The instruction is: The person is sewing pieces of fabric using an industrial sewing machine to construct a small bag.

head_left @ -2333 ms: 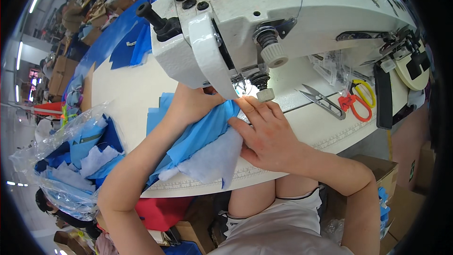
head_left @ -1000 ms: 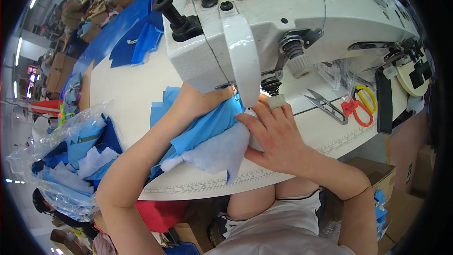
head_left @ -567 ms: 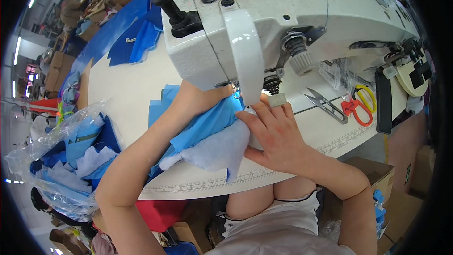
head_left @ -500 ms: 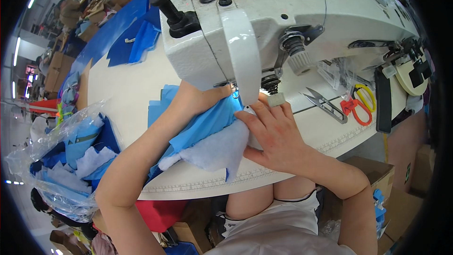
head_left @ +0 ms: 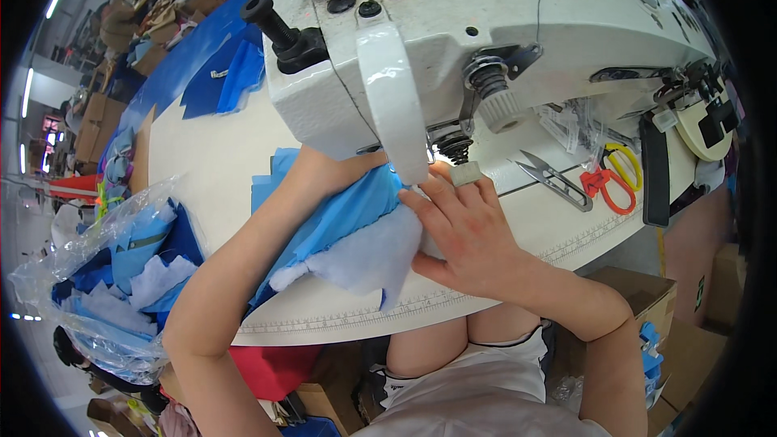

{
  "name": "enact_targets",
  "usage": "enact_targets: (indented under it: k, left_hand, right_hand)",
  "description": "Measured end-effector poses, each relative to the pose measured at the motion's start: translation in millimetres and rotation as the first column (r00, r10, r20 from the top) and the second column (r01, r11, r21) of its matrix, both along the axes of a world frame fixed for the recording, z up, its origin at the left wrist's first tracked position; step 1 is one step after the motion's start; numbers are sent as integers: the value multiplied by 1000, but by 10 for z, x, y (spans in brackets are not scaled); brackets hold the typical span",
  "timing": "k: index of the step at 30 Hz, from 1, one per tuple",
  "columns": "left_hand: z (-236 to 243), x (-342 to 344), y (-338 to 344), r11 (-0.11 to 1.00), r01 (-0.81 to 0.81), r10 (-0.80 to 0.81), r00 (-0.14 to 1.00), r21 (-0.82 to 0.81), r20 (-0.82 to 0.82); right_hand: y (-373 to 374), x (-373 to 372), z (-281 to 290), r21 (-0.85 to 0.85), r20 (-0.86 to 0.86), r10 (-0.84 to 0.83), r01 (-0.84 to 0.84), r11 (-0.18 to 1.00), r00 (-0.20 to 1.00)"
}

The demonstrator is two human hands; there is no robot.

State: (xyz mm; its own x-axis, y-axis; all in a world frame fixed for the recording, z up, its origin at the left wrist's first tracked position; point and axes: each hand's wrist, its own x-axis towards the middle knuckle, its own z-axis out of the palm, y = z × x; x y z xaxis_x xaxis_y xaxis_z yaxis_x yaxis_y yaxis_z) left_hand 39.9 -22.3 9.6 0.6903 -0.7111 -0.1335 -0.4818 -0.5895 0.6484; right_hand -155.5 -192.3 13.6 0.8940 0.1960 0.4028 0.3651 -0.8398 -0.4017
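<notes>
A white sewing machine (head_left: 477, 16) stands over the table, its arm crossing above my hands. Light blue fabric (head_left: 336, 210) with fluffy white wadding (head_left: 360, 259) lies bunched beneath the needle area. My left hand (head_left: 336, 171) rests on the blue fabric at the left of the needle; its fingers are hidden by the machine head. Flat and with fingers stretched out, my right hand (head_left: 465, 235) presses at the right side of the wadding, its fingertips close to the presser area. The needle itself is covered by the white guard (head_left: 392, 97).
Metal thread snips (head_left: 554, 180) and red-and-yellow-handled scissors (head_left: 611, 182) lie right of my right hand. A clear plastic bag (head_left: 121, 275) of blue and white pieces sits at the left. Blue pieces (head_left: 227, 77) lie behind. A printed ruler (head_left: 372, 312) follows the table's front edge.
The machine and my hands appear slightly farther left in the picture. Both hands stay on the fabric, with the fabric and wadding shifted a little left.
</notes>
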Motion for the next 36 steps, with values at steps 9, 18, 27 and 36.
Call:
enact_targets:
  k: [9,18,27,36]
  left_hand:
    - [186,-25,10,995,96,-96,992,1,78]
    - [67,148,100,963,270,-258,938,-22,230]
    - [-237,373,137,951,292,-247,918,-107,310]
    - [-457,536,80,963,239,-200,944,-128,263]
  right_hand:
    - [4,-3,-6,-15,60,5,-4,1000,998]
    - [25,-19,67,-16,-38,25,-25,1000,999]
    - [10,-13,68,-20,-103,18,-20,1000,995]
    - [-11,-9,67,-6,-102,3,-4,1000,995]
